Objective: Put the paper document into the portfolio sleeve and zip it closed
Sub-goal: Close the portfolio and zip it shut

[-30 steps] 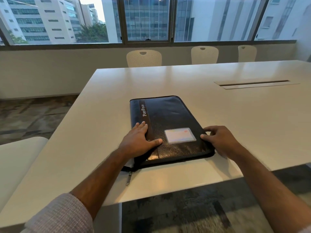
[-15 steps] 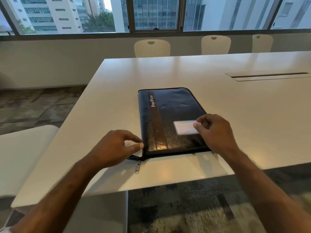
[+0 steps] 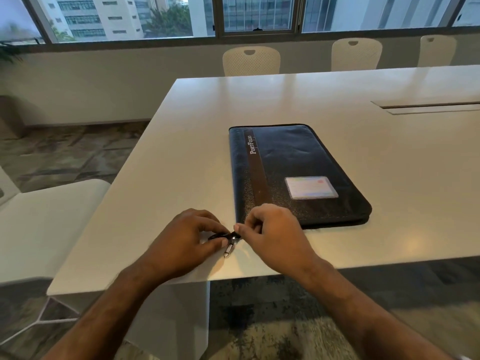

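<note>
A black portfolio sleeve (image 3: 293,162) lies flat and closed on the white table (image 3: 181,141), with a clear card window on its cover. At its near left corner a black zipper tail and a silver zipper pull (image 3: 229,249) stick out. My left hand (image 3: 181,242) pinches the black tail just left of that corner. My right hand (image 3: 272,235) has its fingers curled, pinching the zipper at the corner itself. No paper document is in sight.
The table's near edge (image 3: 259,275) runs just below my hands. A cable slot (image 3: 428,107) is set in the table at far right. White chairs (image 3: 250,61) stand along the far side, and another seat (image 3: 52,216) stands at the near left.
My right hand has left the portfolio's right side and come to the near left corner. My left hand has slid off the cover and now pinches the zipper tail.
</note>
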Demonstrator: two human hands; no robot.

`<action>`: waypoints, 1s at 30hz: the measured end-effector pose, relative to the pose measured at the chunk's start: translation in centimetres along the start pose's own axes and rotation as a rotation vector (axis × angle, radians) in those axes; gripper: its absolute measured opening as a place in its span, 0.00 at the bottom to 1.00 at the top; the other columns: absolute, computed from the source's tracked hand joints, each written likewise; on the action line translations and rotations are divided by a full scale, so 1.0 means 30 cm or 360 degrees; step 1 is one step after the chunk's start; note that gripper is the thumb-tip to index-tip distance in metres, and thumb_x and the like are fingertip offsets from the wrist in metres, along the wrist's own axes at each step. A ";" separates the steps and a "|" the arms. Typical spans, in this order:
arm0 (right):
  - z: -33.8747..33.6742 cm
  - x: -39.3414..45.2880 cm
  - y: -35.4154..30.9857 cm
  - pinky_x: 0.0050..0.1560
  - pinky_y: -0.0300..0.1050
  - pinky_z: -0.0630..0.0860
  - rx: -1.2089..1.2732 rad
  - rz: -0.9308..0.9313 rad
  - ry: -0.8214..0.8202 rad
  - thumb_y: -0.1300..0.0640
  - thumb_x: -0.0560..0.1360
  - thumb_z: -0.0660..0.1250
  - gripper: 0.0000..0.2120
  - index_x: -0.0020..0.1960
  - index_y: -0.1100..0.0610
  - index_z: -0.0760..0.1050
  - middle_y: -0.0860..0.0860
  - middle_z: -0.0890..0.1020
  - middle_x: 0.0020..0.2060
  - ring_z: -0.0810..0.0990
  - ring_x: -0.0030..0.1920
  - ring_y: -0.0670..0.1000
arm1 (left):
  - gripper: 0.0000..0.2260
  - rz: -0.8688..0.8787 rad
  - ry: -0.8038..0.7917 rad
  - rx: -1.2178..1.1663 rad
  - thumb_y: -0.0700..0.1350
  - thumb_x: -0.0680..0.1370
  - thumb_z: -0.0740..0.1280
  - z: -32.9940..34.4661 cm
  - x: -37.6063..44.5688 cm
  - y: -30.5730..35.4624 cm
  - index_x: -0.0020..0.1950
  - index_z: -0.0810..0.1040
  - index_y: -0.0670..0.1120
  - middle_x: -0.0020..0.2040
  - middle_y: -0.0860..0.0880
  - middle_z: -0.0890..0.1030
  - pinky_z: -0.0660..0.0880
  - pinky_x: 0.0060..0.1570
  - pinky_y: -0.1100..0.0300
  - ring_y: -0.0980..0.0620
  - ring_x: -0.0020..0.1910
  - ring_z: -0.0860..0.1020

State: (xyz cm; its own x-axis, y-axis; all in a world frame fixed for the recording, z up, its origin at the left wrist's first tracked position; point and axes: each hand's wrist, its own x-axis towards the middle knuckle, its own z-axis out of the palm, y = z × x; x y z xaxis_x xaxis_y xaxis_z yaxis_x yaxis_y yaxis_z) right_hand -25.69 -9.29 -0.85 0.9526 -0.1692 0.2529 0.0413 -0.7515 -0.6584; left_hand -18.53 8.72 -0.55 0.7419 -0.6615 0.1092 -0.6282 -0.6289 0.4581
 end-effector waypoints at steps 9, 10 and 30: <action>0.039 -0.024 -0.013 0.37 0.36 0.73 -0.0176 0.0011 -0.0096 0.39 0.71 0.70 0.14 0.38 0.50 0.80 0.43 0.75 0.39 0.75 0.39 0.43 | 0.06 -0.0245 0.0165 -0.0498 0.48 0.77 0.69 0.048 -0.017 -0.003 0.48 0.83 0.60 0.41 0.65 0.81 0.68 0.40 0.70 0.67 0.45 0.77; 0.046 -0.032 -0.014 0.37 0.36 0.73 -0.0200 0.0012 -0.0098 0.39 0.71 0.70 0.14 0.39 0.50 0.80 0.43 0.75 0.39 0.75 0.39 0.43 | 0.06 -0.0257 0.0168 -0.0534 0.47 0.77 0.69 0.050 -0.017 -0.003 0.48 0.83 0.59 0.41 0.64 0.82 0.68 0.40 0.70 0.66 0.44 0.77; 0.060 -0.086 0.000 0.29 0.34 0.58 -0.0294 0.0050 0.0169 0.51 0.75 0.64 0.14 0.32 0.48 0.66 0.44 0.70 0.30 0.69 0.31 0.44 | 0.07 -0.0271 0.0192 -0.0446 0.52 0.73 0.73 0.056 -0.017 0.010 0.49 0.86 0.53 0.40 0.63 0.80 0.67 0.38 0.71 0.61 0.43 0.77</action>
State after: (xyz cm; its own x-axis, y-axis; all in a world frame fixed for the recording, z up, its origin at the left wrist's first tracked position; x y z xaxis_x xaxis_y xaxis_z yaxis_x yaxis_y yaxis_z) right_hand -27.62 -7.71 -2.77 0.9150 -0.2532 0.3143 -0.0529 -0.8473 -0.5285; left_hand -19.49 8.20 -1.96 0.8634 -0.4932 0.1065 -0.4168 -0.5783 0.7013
